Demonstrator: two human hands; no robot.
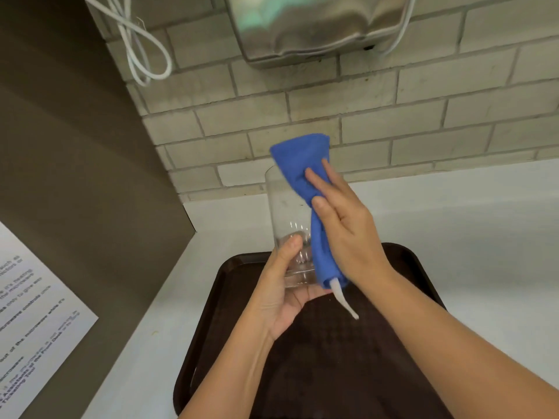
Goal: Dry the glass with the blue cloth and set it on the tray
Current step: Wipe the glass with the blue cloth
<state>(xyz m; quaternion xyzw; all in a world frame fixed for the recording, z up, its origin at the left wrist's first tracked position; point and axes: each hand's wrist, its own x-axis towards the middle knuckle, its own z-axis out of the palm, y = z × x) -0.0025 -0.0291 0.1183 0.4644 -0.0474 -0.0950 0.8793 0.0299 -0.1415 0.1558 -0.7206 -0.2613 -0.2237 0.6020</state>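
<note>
Left hand [279,285] grips glass [287,213]; right hand [348,219] clutches blue cloth [302,158]; sign [33,322] reads "microwave".

We count two bare hands: one left hand [281,285] and one right hand [348,228]. We see one clear drinking glass [286,216] and one blue cloth [305,164], which carries one white tag [343,299]. There is one dark brown tray [230,297] and one white countertop [453,225]. On the tiled wall we count one stainless-steel wall unit [314,25] and one looped white cable [142,46]. At the left stands one brown panel [75,146], and on it one printed paper notice [33,322]. We cannot read its text in full.
</note>
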